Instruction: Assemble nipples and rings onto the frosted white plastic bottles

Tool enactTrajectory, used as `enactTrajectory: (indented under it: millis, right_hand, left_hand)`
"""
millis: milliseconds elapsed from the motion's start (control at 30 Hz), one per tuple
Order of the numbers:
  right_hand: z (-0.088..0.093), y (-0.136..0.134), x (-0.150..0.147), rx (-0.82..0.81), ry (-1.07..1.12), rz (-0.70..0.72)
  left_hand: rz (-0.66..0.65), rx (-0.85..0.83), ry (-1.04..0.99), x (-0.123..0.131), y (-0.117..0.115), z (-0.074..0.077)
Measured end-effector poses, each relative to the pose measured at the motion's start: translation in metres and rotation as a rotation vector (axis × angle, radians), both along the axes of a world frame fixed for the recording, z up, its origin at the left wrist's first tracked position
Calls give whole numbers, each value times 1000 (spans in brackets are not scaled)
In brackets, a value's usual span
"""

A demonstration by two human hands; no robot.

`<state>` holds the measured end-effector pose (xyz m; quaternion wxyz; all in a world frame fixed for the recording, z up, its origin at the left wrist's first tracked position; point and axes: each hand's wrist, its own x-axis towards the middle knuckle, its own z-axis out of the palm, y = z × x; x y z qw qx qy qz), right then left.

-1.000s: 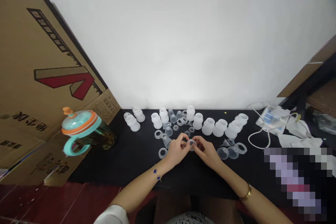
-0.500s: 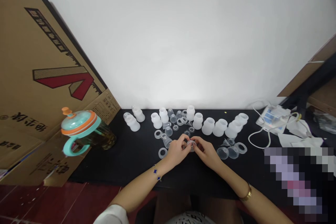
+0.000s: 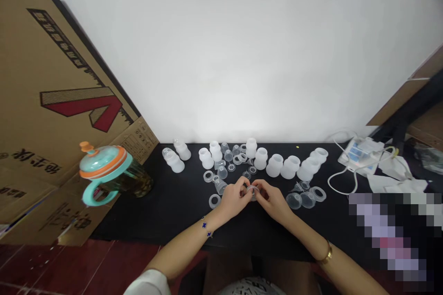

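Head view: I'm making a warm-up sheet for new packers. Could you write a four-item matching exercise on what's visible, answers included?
1. Translucent ring
2. Handled jug
3. Gold bangle
4. Two leftmost baby bottles

A. Worn on the right forearm
B. White below, clear on top
C. Held by the left hand and right hand together
D. Covered by a teal-and-orange lid

Right pairs: 1-C, 2-D, 3-A, 4-B
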<state>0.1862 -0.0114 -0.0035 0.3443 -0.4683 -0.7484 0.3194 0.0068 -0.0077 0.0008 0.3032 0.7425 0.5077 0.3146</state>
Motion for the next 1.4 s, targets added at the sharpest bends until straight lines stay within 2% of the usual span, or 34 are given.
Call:
enactTrajectory:
  millis: [333, 767, 1400]
  right_hand:
    - [-7, 2, -1, 24, -45, 2]
    - [-2, 2, 3, 22, -7, 6]
    - [1, 2, 2, 2, -8, -24]
  left_hand:
    - [-22, -19, 18, 0, 0, 2]
    - [31, 4, -3, 0, 1, -3]
    - [-3, 27, 3, 1, -1, -2]
